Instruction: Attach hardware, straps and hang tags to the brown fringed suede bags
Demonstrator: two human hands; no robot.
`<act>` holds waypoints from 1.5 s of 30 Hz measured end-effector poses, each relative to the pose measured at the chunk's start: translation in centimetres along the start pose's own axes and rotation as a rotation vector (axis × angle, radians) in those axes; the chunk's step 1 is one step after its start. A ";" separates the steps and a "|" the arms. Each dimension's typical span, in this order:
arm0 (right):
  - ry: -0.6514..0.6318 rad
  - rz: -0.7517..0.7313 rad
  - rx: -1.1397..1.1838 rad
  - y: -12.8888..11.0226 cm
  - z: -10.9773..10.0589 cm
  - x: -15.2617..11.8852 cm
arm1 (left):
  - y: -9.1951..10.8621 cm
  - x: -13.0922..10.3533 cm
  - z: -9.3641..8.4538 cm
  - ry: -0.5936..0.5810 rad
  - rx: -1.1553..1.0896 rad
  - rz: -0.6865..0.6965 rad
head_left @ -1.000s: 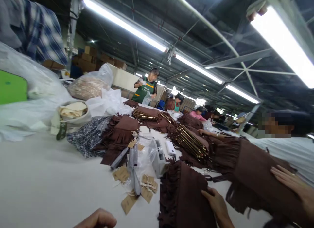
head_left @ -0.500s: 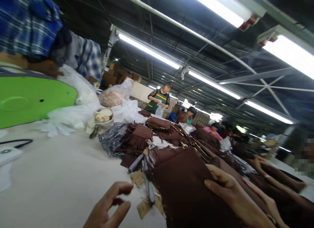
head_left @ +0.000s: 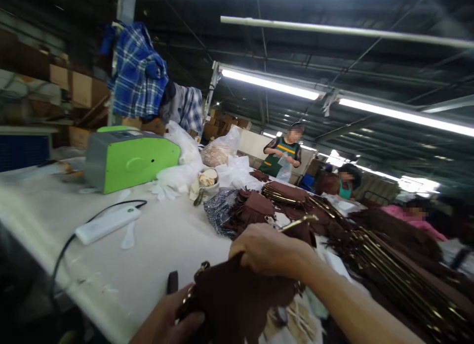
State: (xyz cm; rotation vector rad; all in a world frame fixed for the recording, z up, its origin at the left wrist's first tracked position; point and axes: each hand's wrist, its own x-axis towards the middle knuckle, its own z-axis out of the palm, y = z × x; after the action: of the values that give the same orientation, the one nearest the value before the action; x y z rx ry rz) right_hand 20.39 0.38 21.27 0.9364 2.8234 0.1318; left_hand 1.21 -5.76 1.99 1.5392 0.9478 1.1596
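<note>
Your two hands hold the brown piece, which is low in front of you, above the desk. Counting the clock from this piece, your left hand is between eight and nine o'clock, its fingers clamped on the side with gold metal. Your right hand is at one o'clock, its fingers clamped over the upper edge. The paper tags lie near four o'clock, partly covered. At three o'clock is the brown stack with gold bars; at ten, the white power strip; at eleven, the green machine.
</note>
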 end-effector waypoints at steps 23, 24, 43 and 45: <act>0.289 0.062 0.130 0.6 20.7 9.8 | -3.1 -7.6 -4.7 0.140 0.339 -0.546; 0.274 0.060 0.166 0.6 20.5 9.7 | -3.4 -7.9 -4.4 0.144 0.223 -0.564; 0.353 0.391 1.300 -4.1 20.9 8.6 | -5.4 -7.4 -0.9 0.278 -0.256 -0.612; 0.320 0.438 1.514 -3.7 21.1 7.6 | -5.5 -7.5 -1.2 0.290 -0.178 -0.601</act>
State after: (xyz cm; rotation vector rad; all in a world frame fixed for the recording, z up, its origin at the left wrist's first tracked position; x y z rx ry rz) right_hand 16.08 2.69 -0.93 1.7778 2.4988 -2.1595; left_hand -1.98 -11.18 -4.89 0.8605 1.3438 1.0006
